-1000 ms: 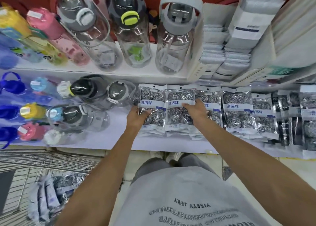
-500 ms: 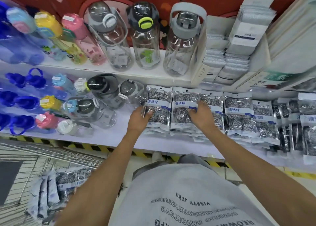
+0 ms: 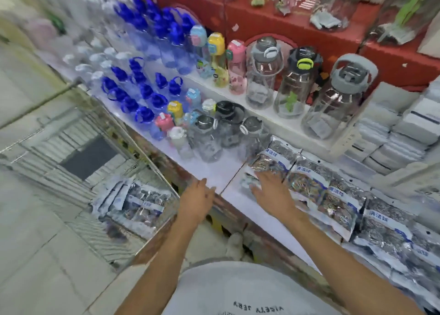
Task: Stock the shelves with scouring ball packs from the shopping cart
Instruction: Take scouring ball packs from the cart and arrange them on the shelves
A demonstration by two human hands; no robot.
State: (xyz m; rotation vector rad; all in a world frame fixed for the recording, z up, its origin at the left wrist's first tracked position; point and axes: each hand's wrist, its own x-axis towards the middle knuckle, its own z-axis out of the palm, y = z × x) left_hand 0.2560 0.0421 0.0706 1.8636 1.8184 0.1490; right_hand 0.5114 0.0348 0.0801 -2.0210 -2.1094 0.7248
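- Head view: packs of scouring balls (image 3: 140,202) lie in the shopping cart (image 3: 100,238) at near left, piled flat, their long edges running roughly left to right, though blur hides detail.
- Left hand (image 3: 197,200) hovers just right of the cart rim, fingers straight and loose, gripping nothing; it is the nearer hand to the cart packs, which lie to its left and below.
- Right hand (image 3: 273,193) is spread, fingers straight, over the near edge of the stocked row (image 3: 316,186) on the shelf (image 3: 214,169); whether it touches is unclear.
- Judgement: the coming reach is leftward and down, best by the left hand.
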